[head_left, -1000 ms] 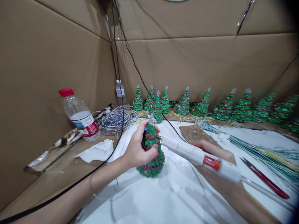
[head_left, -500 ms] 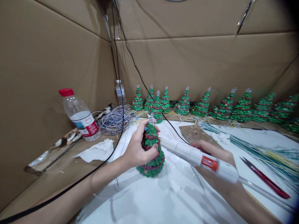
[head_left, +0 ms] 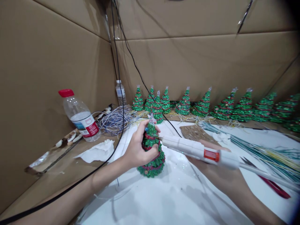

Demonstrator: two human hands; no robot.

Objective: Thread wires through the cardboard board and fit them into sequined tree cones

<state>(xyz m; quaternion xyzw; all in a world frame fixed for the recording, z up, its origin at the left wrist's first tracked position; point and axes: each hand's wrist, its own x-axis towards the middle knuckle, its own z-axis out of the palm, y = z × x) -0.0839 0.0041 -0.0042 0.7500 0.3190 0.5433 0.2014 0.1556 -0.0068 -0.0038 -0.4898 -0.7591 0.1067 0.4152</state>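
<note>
In the middle of the head view, a small green Christmas tree with red garlands and a clear star on top stands upright on a white sheet. Fingers of my left hand are wrapped round its upper half, thumb across the front. My right hand grips a white glue gun with an orange-red window; a clear glue stick sticks out of its back end. The nozzle points left, at or very near the tree's upper right side; I cannot tell whether it touches. The gun hides most of my right fingers.
Several finished-looking trees line the back cardboard wall. At left stand a red-capped bottle and coiled wire. Red snips and green wires lie at right. A black cable crosses in front of my left forearm.
My right hand and the glue gun's rear have shifted slightly right and up, and the right wrist has turned. The nozzle stays by the tree. My left hand and the tree hold still.
</note>
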